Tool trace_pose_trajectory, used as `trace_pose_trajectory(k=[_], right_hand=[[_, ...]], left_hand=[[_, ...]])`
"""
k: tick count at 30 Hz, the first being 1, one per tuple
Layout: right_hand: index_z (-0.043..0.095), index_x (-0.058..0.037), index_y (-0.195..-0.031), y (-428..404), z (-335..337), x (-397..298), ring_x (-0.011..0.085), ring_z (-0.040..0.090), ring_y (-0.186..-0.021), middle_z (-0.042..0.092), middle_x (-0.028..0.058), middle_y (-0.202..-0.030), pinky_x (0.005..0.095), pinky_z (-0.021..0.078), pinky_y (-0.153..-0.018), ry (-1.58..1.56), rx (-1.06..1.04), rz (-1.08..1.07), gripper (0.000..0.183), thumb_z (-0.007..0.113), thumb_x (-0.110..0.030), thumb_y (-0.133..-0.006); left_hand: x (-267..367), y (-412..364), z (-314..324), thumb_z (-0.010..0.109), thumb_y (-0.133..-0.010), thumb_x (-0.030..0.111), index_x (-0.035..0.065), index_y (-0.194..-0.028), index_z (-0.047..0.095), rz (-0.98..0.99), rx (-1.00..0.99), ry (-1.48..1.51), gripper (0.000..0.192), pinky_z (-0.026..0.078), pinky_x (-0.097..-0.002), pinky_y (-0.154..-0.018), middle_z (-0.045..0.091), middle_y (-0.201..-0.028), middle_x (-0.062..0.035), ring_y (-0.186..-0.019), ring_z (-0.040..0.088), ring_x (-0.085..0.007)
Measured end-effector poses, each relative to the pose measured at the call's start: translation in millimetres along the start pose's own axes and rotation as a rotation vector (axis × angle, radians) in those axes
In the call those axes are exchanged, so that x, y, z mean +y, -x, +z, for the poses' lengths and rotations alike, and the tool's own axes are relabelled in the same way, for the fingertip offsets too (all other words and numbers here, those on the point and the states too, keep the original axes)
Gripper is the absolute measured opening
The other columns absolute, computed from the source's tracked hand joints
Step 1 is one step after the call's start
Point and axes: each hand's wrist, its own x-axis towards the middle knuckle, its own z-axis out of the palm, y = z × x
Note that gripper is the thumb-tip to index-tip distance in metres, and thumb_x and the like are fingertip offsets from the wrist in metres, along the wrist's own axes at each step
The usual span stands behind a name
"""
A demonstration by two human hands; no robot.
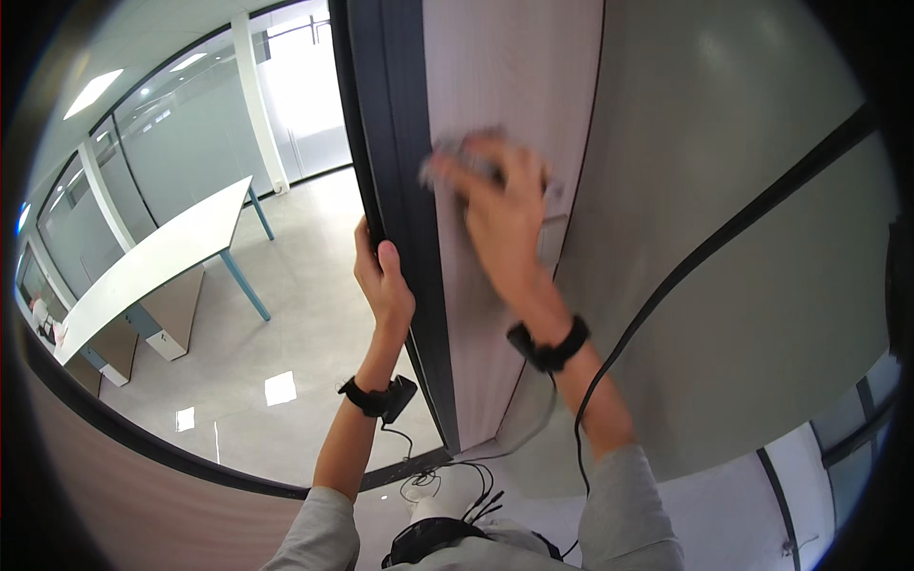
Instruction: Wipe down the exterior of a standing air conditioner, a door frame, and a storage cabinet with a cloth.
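Note:
A black frame (407, 178) runs upright beside a pale wood-grain panel (514, 64). My left hand (385, 278) is wrapped around the frame's left edge, its thumb on the near side. My right hand (496, 200) is raised over the panel close to the frame and grips a crumpled greyish thing (446, 160), perhaps a cloth; it is blurred, so its exact kind cannot be told. Each wrist wears a black strap with a small device. Partly behind my right hand, a light rectangular plate (552, 239) sits on the panel.
A black cable (657, 292) crosses at the right, before a grey wall (750, 214). More thin cables (428, 482) lie at my feet. Beyond the frame, a white table (171, 250) with blue legs stands by glass partitions (186, 135). At the far left edge, a person (44, 321) is partly visible.

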Motion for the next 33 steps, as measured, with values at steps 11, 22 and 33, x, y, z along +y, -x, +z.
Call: trace_pose_trajectory(k=[11, 22, 33], right_hand=[[0.08, -0.0196, -0.113, 85, -9, 4, 0.0286, 0.059, -0.092, 0.066, 0.0075, -0.106, 0.0382, 0.0515, -0.074, 0.036, 0.041, 0.141, 0.058, 0.066, 0.01, -0.065], [0.067, 0.0047, -0.119, 85, -72, 30, 0.0246, 0.064, -0.081, 0.066, 0.0147, -0.097, 0.0366, 0.052, -0.071, -0.019, 0.14, 0.758, 0.027, 0.062, -0.006, -0.095], [0.074, -0.011, -0.115, 75, -68, 29, 0.0251, 0.063, -0.073, 0.062, 0.0077, -0.104, 0.0387, 0.0528, -0.067, 0.206, -0.189, 0.583, 0.025, 0.066, -0.004, -0.092]], left_hand=[[3, -5, 7, 0.037, -0.109, 0.041, -0.0071, -0.135, 0.051, -0.013, -0.021, 0.013, 0.057, 0.041, -0.0333, -0.103, 0.062, -0.124, -0.0149, -0.115, 0.057, -0.0214], [7, -6, 10, 0.042, -0.107, 0.045, -0.005, -0.134, 0.052, 0.011, -0.017, 0.027, 0.057, 0.044, -0.0328, -0.098, 0.064, -0.116, -0.0134, -0.108, 0.059, -0.0201], [4, -5, 9, 0.034, -0.109, 0.046, -0.007, -0.132, 0.052, 0.006, -0.026, -0.015, 0.06, 0.042, -0.034, -0.1, 0.062, -0.12, -0.0156, -0.111, 0.058, -0.0219]])
